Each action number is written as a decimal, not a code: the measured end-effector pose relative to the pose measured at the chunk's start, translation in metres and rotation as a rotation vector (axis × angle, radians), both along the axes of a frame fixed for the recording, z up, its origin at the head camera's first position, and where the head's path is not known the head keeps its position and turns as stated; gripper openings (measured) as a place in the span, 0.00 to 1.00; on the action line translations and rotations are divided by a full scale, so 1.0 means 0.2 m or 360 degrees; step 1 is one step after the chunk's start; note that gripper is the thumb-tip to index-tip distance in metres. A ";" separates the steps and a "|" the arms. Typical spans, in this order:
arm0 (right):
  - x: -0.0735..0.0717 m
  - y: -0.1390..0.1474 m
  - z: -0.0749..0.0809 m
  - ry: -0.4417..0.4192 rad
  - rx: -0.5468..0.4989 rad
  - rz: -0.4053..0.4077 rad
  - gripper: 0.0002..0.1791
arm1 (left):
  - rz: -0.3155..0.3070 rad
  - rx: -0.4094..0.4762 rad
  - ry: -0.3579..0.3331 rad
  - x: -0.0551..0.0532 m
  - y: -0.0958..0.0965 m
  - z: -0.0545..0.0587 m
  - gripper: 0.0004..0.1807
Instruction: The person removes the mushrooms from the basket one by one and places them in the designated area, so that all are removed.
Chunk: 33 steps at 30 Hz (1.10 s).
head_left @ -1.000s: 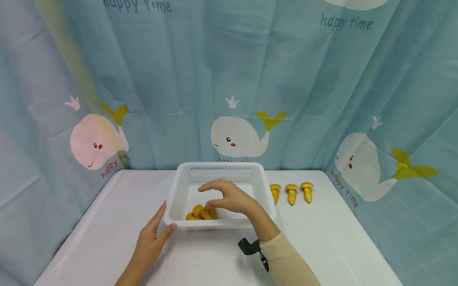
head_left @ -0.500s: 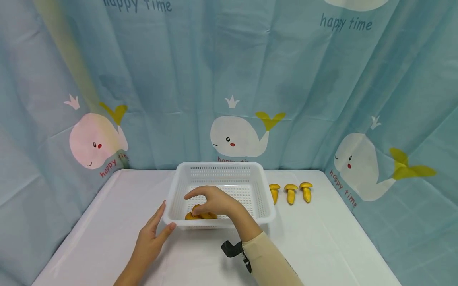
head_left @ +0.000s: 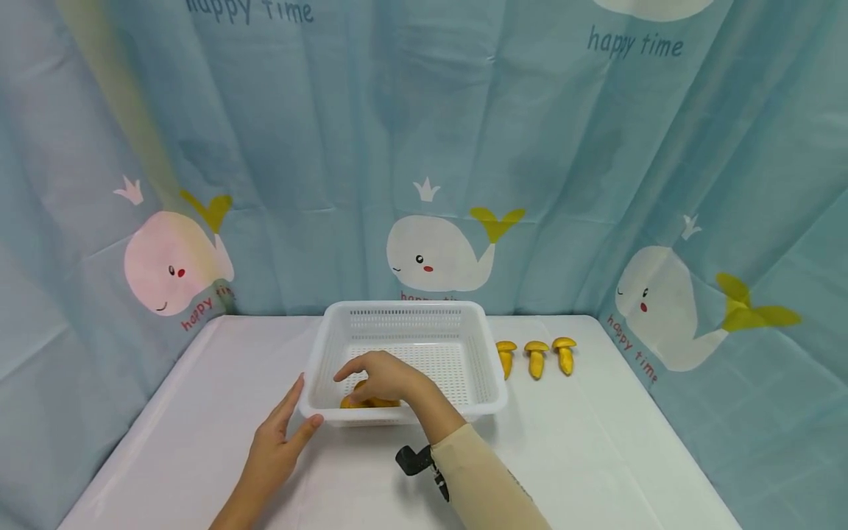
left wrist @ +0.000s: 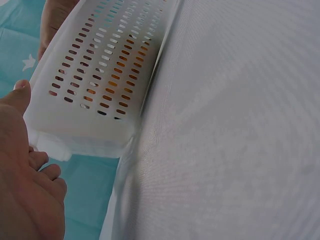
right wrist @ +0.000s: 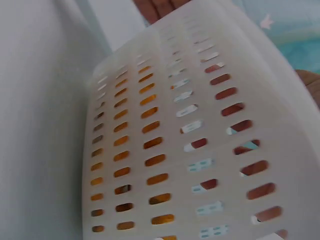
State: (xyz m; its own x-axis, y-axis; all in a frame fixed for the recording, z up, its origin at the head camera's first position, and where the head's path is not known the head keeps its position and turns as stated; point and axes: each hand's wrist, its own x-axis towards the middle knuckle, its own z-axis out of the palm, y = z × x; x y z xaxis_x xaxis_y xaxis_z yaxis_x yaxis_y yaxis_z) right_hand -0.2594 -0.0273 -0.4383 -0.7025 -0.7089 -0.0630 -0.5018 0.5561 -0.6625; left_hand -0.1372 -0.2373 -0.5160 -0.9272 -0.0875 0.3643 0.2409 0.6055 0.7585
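A white perforated plastic basket (head_left: 493, 401) sits on the table, with several yellow mushrooms (head_left: 384, 403) at its front left inside. My left hand (head_left: 274, 445) is at the basket's front left corner, its thumb touching the front and its straight fingers along the left side. My right hand (head_left: 384, 379) is inside the basket above the mushrooms, index finger extended and thumb down among them, a gap between the two. Its other fingers are hidden. In the right wrist view the mushrooms (right wrist: 152, 126) show orange through the slots of the basket wall (right wrist: 295, 165).
Three more yellow mushrooms (head_left: 536, 361) lie in a row on the white table (head_left: 596, 442), right of the basket. A blue curtain (head_left: 298, 184) with whale prints surrounds the back and sides. A black strap-on device (head_left: 415, 460) is at my right wrist.
My right hand has moved left and lower over the mushrooms in the basket. My left hand stays at the corner, and the mushrooms on the table lie as before.
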 end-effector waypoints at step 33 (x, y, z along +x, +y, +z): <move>0.00 -0.05 -0.11 0.0035 0.0205 -0.0004 0.14 | 0.0002 -0.0009 -0.0055 0.01 0.00 0.02 0.42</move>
State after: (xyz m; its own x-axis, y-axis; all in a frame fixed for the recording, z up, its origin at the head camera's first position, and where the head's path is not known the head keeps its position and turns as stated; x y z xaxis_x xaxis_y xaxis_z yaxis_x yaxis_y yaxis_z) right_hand -0.2593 -0.0366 -0.4610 -0.7065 -0.6942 -0.1377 -0.5139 0.6370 -0.5745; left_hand -0.1360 -0.2364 -0.5126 -0.9390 -0.0868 0.3327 0.2140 0.6099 0.7631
